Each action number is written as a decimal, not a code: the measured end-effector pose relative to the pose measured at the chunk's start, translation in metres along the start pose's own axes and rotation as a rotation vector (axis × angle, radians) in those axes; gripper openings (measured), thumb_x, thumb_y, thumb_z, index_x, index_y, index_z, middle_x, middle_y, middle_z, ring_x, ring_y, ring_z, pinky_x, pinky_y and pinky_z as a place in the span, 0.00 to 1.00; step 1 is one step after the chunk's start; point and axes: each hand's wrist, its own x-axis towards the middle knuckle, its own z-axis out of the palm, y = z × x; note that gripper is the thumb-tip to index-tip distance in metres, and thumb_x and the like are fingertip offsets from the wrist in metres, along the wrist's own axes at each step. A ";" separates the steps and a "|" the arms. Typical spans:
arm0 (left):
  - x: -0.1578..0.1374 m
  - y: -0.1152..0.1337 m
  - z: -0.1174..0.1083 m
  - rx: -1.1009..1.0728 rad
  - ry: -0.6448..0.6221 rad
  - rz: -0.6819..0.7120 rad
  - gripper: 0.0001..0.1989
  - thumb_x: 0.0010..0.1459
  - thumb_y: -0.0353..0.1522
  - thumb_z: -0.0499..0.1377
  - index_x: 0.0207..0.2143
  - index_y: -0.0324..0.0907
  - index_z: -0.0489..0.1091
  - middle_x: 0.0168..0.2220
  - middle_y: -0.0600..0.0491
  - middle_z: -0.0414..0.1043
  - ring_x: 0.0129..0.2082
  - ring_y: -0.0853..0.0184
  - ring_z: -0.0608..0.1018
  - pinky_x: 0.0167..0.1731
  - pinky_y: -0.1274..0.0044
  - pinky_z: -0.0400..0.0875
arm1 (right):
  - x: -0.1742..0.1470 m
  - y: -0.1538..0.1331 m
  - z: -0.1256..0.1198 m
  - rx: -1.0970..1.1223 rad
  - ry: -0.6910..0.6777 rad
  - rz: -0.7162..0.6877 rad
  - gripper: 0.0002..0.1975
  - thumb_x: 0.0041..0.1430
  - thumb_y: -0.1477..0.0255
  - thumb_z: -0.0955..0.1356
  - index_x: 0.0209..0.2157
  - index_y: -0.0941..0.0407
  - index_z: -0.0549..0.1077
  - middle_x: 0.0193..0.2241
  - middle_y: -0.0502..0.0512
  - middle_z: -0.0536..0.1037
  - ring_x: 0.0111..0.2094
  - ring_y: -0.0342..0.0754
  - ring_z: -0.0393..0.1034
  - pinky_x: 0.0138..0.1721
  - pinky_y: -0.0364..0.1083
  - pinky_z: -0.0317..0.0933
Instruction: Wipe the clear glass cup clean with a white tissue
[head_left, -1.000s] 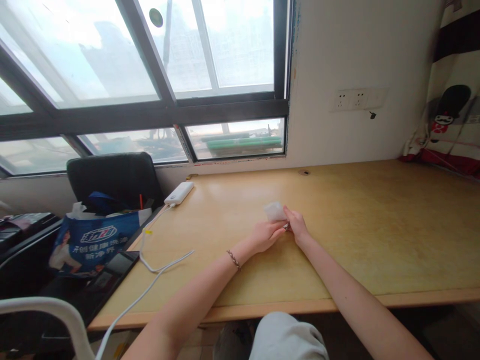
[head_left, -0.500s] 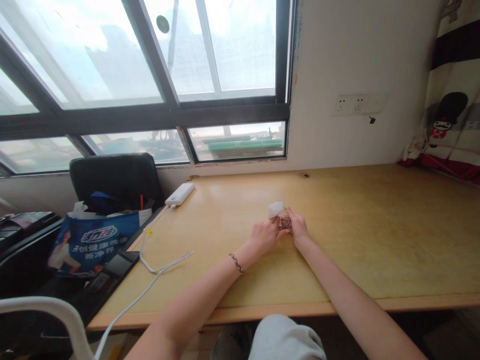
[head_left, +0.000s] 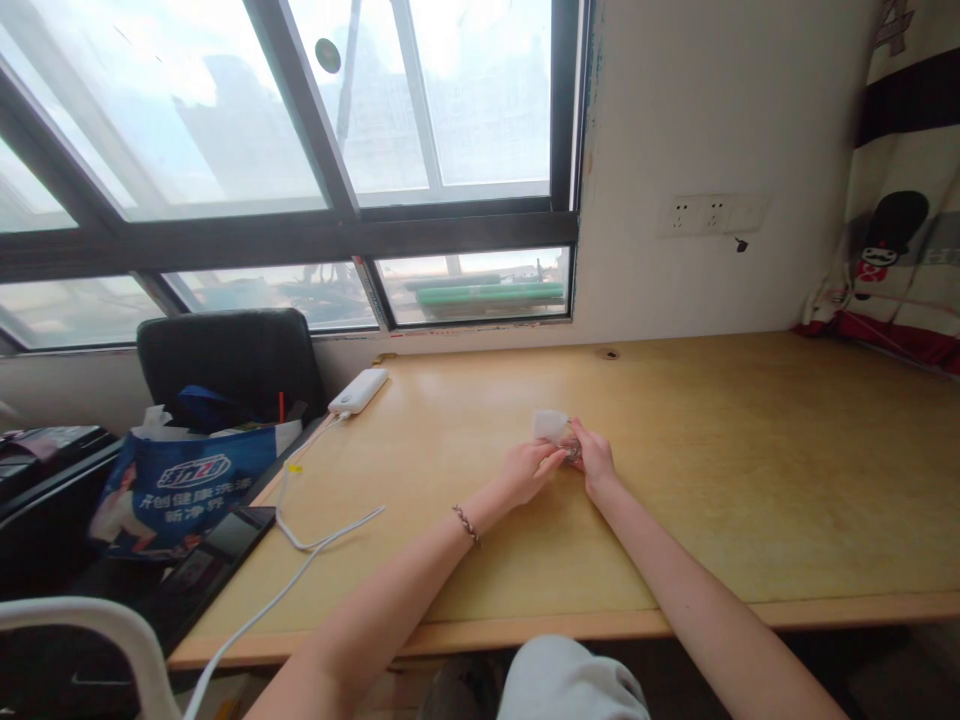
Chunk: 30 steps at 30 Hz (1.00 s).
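Above the middle of the table, my two hands meet at a small see-through, shiny item with dark reddish patches; its kind is too small to make out. My right hand holds it from the right, thumb on top and fingers curled beneath. From the left, the fingers of my left hand press together against its near side. A soft white piece, like tissue or thin plastic, sticks up just beyond my left fingertips. Whether it is joined to the shiny item is hidden by the fingers. A braided bracelet circles my left wrist.
On the wooden table, a white power bank lies at the left edge with a white cable running from it. A black chair with a blue shopping bag stands left of the table. Windows and a wall socket are behind.
My left fingers have shifted and straightened across the shiny item, covering more of it. The white piece now looks flatter and more spread. My right hand has barely moved.
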 end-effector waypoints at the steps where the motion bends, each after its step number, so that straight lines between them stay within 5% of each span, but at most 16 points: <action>1: 0.000 -0.001 0.000 0.006 0.005 0.001 0.20 0.59 0.38 0.42 0.28 0.40 0.69 0.29 0.52 0.70 0.28 0.70 0.72 0.29 0.80 0.64 | 0.000 -0.001 0.000 0.018 -0.007 0.011 0.18 0.40 0.55 0.67 0.20 0.57 0.67 0.18 0.51 0.73 0.18 0.43 0.65 0.18 0.40 0.58; 10: -0.006 -0.003 -0.007 0.067 -0.053 0.152 0.16 0.59 0.35 0.43 0.43 0.45 0.66 0.41 0.53 0.70 0.40 0.69 0.72 0.40 0.79 0.65 | 0.000 -0.003 -0.001 -0.001 -0.054 -0.003 0.18 0.40 0.55 0.67 0.21 0.57 0.67 0.17 0.49 0.71 0.17 0.42 0.63 0.18 0.40 0.55; 19: -0.007 -0.004 0.000 0.200 -0.062 0.072 0.19 0.58 0.39 0.44 0.52 0.50 0.56 0.53 0.55 0.58 0.46 0.64 0.69 0.41 0.76 0.65 | 0.004 0.005 -0.002 -0.121 -0.065 -0.061 0.19 0.40 0.53 0.66 0.19 0.57 0.66 0.13 0.46 0.67 0.16 0.41 0.59 0.15 0.39 0.51; 24: -0.006 -0.001 0.003 0.332 -0.005 -0.018 0.22 0.57 0.43 0.43 0.52 0.47 0.55 0.51 0.50 0.62 0.40 0.61 0.72 0.33 0.76 0.67 | 0.003 0.003 -0.001 -0.114 -0.034 -0.059 0.19 0.39 0.54 0.67 0.18 0.57 0.66 0.14 0.48 0.69 0.18 0.43 0.64 0.16 0.40 0.54; 30: -0.007 0.001 0.003 0.299 0.058 0.005 0.17 0.58 0.41 0.43 0.40 0.42 0.65 0.39 0.48 0.70 0.33 0.65 0.74 0.30 0.76 0.67 | 0.003 -0.001 0.000 0.078 -0.050 0.033 0.17 0.41 0.57 0.68 0.21 0.57 0.66 0.19 0.52 0.73 0.19 0.44 0.67 0.18 0.41 0.59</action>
